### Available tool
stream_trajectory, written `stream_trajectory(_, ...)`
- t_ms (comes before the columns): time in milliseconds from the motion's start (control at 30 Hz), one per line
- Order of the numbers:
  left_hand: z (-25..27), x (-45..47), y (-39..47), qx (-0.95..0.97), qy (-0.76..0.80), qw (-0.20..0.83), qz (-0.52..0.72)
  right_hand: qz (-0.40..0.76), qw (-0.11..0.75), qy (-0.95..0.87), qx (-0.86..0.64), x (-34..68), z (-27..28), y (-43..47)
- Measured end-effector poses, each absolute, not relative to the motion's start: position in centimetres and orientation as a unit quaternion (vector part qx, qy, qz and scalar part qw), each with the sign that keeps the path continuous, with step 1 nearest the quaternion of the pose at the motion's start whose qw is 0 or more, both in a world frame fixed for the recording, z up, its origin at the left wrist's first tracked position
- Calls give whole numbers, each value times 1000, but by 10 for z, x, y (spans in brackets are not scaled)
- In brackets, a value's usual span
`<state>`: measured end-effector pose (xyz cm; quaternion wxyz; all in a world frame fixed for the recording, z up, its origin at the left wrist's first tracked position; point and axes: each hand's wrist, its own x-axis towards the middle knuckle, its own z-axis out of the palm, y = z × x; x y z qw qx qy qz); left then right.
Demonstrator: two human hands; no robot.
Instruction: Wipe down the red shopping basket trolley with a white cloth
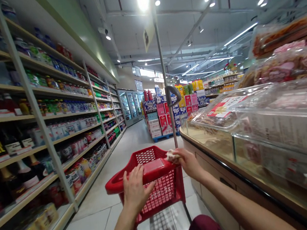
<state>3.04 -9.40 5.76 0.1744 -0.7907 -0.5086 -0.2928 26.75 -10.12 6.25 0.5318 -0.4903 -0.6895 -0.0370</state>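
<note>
Clear boxes (224,108) of food (289,99), red cart (161,192) ahead, left hand (135,186) spread on its handle (157,174), right hand (188,163) gripping crumpled tissue (172,156)

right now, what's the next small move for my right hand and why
Probably slide the cloth along the handle toward the left hand: the right hand holds it at the handle's right end, while the left hand rests spread farther left, leaving a bare stretch between.

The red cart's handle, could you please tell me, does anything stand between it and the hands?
Nothing visible separates the left hand from the red handle; at its right end, a crumpled white wad held by the right hand appears to lie between.
</note>
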Motion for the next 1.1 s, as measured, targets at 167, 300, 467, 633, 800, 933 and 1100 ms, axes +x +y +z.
stream_trajectory(167, 57, 32, -93, -793, -506, 181, -287, -103, 354, -751, -547, 280, 64, -102)
stream_trajectory(300, 56, 29, -89, -796, -502, 186, -282, -83, 368, -767, -520, 309, 68, -93)
stream_trajectory(467, 56, 31, -89, -791, -506, 191, -285, -80, 415, -748, -511, 290, 70, -94)
stream_trajectory(633, 59, 31, -91, -792, -510, 187, -279, -90, 431, -772, -458, 253, 64, -97)
stream_trajectory(800, 56, 30, -87, -787, -505, 200, -291, -80, 453, -670, -583, 292, 61, -83)
stream_trajectory(933, 54, 30, -84, -786, -500, 210, -297, -87, 427, -718, -543, 285, 53, -90)
stream_trajectory(1100, 55, 31, -81, -788, -494, 219, -293, -88, 380, -736, -553, 278, 76, -90)
